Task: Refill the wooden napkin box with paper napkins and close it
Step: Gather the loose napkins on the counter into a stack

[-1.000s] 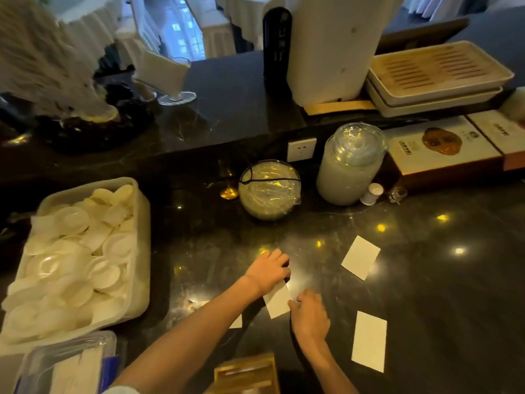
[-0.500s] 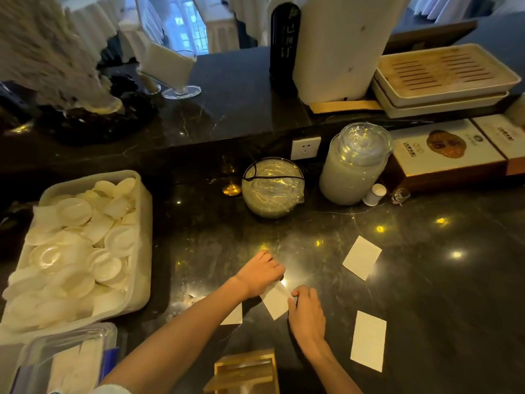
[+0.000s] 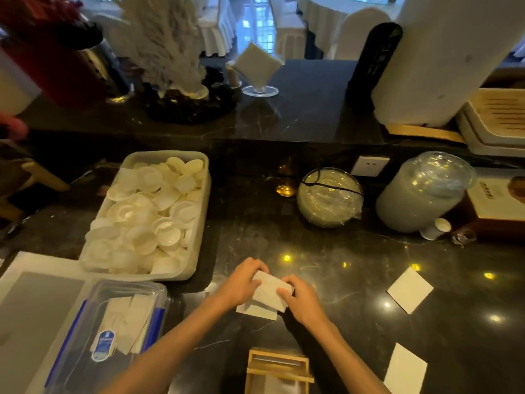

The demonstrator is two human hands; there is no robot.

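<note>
Lifted clear of the worktop (image 3: 355,322), the napkin (image 3: 271,291) that lay flat under both hands half a second ago now hangs between them, and the view has swung left to take in more of the counter. The left hand (image 3: 241,282) curls its fingers over the napkin's far left end; the right hand (image 3: 302,304) pinches the near right end, thumb on top. Both grips are closed on the paper, which slopes slightly just above a second napkin (image 3: 255,312) lying flat on the worktop.

Nearer the person, at the front edge, the wooden box (image 3: 278,371) stands with its top apparently open, partly cut off by the frame. A loose napkin (image 3: 409,290) and a fourth napkin (image 3: 404,369) wait well apart from the hands, toward the right edge. A tray (image 3: 167,277) of white dishes sits to the left.

The step in hand appears to be gathering napkins for the box, and the refill looks barely begun. Next, the sheet likely needs bringing back to the box and lowering in square, edges aligned, before the others are collected and the lid is closed.
</note>
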